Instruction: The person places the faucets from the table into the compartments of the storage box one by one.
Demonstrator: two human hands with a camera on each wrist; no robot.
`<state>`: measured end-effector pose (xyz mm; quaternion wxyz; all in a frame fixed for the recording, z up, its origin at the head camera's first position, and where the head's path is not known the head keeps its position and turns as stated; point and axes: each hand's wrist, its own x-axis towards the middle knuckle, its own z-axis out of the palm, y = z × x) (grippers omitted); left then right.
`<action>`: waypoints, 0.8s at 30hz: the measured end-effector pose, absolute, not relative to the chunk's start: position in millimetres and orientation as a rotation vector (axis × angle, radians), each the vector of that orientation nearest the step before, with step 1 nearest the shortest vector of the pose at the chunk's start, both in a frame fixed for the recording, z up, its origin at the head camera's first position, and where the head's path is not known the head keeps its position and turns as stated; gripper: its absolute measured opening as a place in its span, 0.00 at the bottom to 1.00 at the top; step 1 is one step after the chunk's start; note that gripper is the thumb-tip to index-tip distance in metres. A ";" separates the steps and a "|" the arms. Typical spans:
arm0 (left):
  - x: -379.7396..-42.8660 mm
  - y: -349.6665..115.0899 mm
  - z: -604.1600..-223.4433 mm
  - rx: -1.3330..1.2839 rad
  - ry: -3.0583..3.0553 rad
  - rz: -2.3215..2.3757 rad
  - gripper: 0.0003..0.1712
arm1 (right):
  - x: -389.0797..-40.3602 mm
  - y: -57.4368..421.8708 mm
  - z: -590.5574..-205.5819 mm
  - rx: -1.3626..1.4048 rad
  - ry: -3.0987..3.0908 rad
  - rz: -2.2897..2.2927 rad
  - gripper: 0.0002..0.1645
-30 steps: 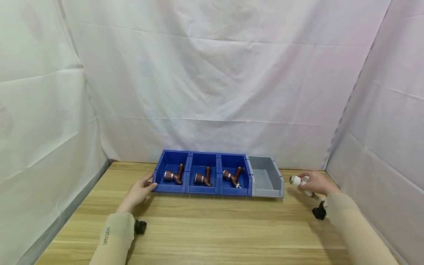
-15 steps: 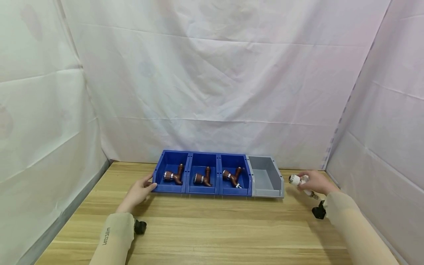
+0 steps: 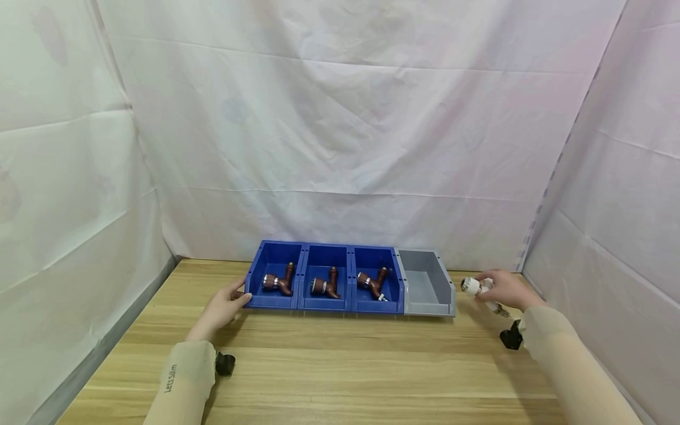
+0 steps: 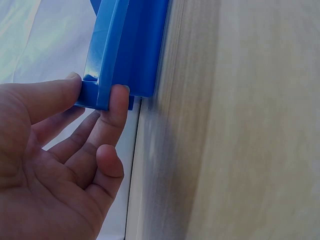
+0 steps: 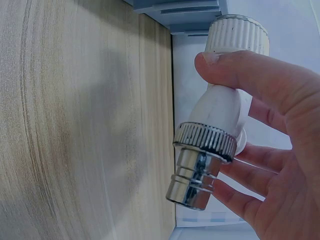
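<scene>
My left hand [image 3: 222, 308] pinches the front left corner of the leftmost blue bin [image 3: 272, 303], thumb on one side and a fingertip on the other, as the left wrist view shows. To the right of the bins, my right hand [image 3: 507, 290] holds a white faucet [image 5: 218, 111] with a ribbed white knob and a chrome hose connector [image 5: 194, 175]. The thumb lies just below the knob; part of the faucet's body is behind the fingers. Brown faucets [image 3: 278, 283] with ribbed knobs lie one in each of the three blue bins.
A grey bin [image 3: 425, 280] stands at the right end of the row, joined to the blue ones. White cloth [image 3: 340, 130] hangs behind and on both sides of the wooden table [image 3: 340, 372].
My right hand has shifted slightly up and to the left with the white faucet. My left hand and the bins have stayed in place.
</scene>
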<state>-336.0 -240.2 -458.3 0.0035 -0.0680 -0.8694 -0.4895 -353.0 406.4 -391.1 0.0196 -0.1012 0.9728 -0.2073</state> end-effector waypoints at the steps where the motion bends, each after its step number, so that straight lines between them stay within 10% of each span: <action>1: -335.5 -240.2 -458.1 -0.215 -2.725 -1.535 0.33 | -353.1 406.0 -390.7 -0.318 3.020 -0.644 0.37; 24: -335.1 -242.8 -458.8 -0.251 -2.704 -1.551 0.35 | -356.9 390.9 -378.1 -0.403 3.056 -0.724 0.34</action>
